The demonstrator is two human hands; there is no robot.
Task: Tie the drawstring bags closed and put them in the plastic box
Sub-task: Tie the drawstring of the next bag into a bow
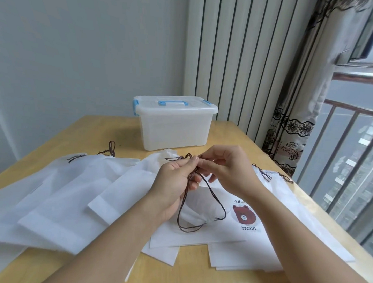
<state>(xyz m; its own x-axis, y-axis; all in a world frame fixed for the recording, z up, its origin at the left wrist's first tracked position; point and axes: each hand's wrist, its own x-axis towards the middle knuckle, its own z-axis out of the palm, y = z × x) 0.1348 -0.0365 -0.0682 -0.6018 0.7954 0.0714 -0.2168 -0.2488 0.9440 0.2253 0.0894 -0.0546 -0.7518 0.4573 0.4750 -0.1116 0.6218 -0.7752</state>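
Lying flat on the worktop (pixel 109 127), just below both hands: the bear-print bag (pixel 224 224), mouth gathered and turned toward the wearer's left. Running up from that puckered mouth in long dark loops: the drawstring (pixel 202 206), long axis rising away from the bag toward the fingertips. Pinching the cord ends narrowly between thumb and forefinger: the left hand (pixel 175 183), with slack also trapped under its lower fingers. Meeting it fingertip to fingertip and nipping the same cord: the right hand (pixel 225 166). Both equally near the knot point, directly above the bag's mouth; probably forming the knot, not yet tightening it. Spreading around in overlapping layers: more white bags (pixel 61 189), several cords showing at their far edges. Standing well beyond, lid on: the plastic box (pixel 173 128).
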